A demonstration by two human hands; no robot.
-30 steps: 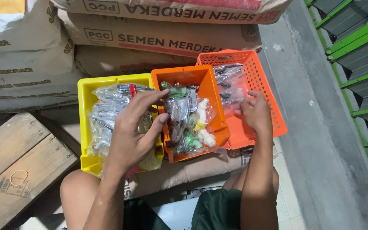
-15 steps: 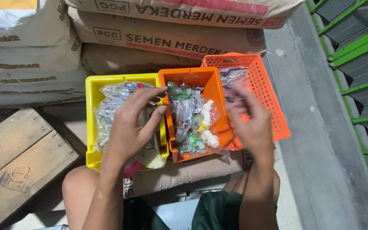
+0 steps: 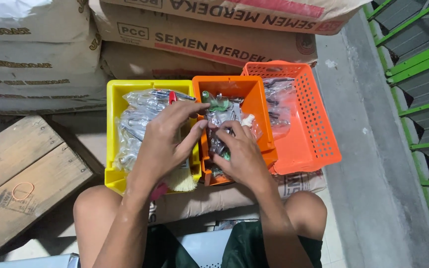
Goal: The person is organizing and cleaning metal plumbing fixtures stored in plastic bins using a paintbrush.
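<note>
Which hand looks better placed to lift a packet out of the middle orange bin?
Probably the right hand: it lies inside the orange bin on the clear packets, while the left hand reaches across from the yellow bin.

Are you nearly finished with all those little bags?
Clear packets already fill the yellow bin and lie in the orange basket. Both the left hand and right hand are in the orange bin, on its packets. Plenty remain there.

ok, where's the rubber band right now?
Head view, far left: the rubber band lies flat on the wooden pallet, left of the yellow bin and well away from both hands.
</note>
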